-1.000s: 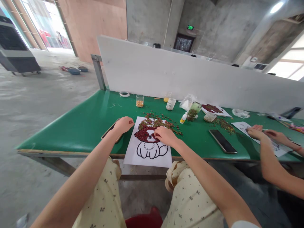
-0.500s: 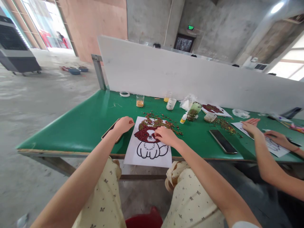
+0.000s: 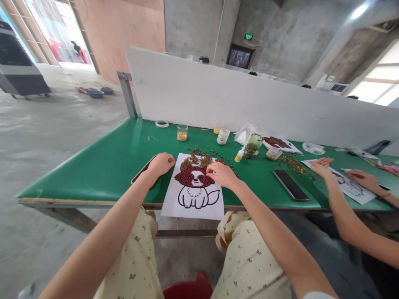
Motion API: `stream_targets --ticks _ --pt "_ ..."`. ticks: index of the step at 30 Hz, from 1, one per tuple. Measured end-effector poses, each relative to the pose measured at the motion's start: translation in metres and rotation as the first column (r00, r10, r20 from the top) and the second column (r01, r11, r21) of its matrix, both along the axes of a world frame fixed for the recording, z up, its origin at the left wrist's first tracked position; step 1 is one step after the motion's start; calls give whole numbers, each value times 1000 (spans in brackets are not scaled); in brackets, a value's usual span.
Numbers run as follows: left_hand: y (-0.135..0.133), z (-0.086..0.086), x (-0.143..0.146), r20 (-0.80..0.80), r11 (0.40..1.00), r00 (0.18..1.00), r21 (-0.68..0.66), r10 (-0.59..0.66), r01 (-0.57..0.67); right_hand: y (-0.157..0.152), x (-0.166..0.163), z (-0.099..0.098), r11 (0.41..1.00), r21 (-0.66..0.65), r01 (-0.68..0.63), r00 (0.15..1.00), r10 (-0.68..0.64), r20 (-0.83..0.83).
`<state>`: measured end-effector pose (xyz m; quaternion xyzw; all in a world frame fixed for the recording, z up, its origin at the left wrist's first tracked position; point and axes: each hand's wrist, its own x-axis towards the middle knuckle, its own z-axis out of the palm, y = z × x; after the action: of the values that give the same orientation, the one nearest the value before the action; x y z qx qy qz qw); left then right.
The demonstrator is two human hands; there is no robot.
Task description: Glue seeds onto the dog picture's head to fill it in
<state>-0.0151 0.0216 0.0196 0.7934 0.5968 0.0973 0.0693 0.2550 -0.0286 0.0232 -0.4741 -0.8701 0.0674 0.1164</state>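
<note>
The right hand (image 3: 222,174) shifts off the red eye patch (image 3: 204,181) on the dog picture (image 3: 190,211) overhanging the table (image 3: 93,166), so that bit's checkable now, left hand (image 3: 161,164) curled too, can't tell if either's gripping anything.

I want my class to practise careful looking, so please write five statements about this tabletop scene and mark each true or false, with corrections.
1. The paper sheet reaches past the near edge of the green table. True.
2. The drawn animal's body is covered in dark red pieces. False: the dark red is on its head; the body is bare outline.
3. The right hand is at the right side of the animal's head. True.
4. The left hand holds the yellow-labelled bottle. False: the bottle stands beside a greenish jar.
5. A dark phone lies right of the paper sheet. True.
</note>
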Motion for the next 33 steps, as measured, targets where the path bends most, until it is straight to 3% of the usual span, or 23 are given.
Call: stream_targets --ticks 2,4,6,7,8,9,11,13,14,17,21,24,29,33 --pt "-5 3 3 5 997 999 72 34 -34 6 8 4 996 80 46 999 -45 -16" --pt "-10 8 5 55 966 993 235 100 -110 13 21 12 958 244 148 987 -129 -93" --pt "-14 14 6 158 880 974 423 164 -217 19 37 19 850 398 346 928 -247 -280" --pt "-14 17 6 207 834 961 484 184 -265 22 46 22 799 411 440 881 -294 -371" --pt "-14 19 5 237 810 952 510 192 -290 25 55 22 773 379 509 835 -336 -436" --pt "-13 20 3 242 819 951 494 194 -293 28 63 20 783 305 542 806 -382 -452" --pt "-8 19 0 217 898 951 337 218 -283 34 79 12 810 106 576 785 -513 -347" --pt "-4 15 -5 207 932 937 176 281 -318 39 91 -1 823 7 568 802 -552 -226" --pt "-3 13 -7 205 928 930 157 304 -338 42 95 -6 834 10 551 816 -537 -214" --pt "-2 9 -10 182 923 938 202 294 -329 46 104 -17 874 45 484 849 -457 -264" --pt "-4 7 -7 152 954 976 233 156 -189 46 103 -17 936 74 344 917 -319 -239" --pt "-3 8 -2 188 954 979 268 82 -132 45 97 -13 930 162 329 930 -290 -228" --pt "-2 4 1 242 954 967 265 76 -141 44 90 -12 861 313 400 916 -364 -169" --pt "-2 0 3 229 967 972 226 62 -115 50 85 -21 888 264 376 924 -380 -39"
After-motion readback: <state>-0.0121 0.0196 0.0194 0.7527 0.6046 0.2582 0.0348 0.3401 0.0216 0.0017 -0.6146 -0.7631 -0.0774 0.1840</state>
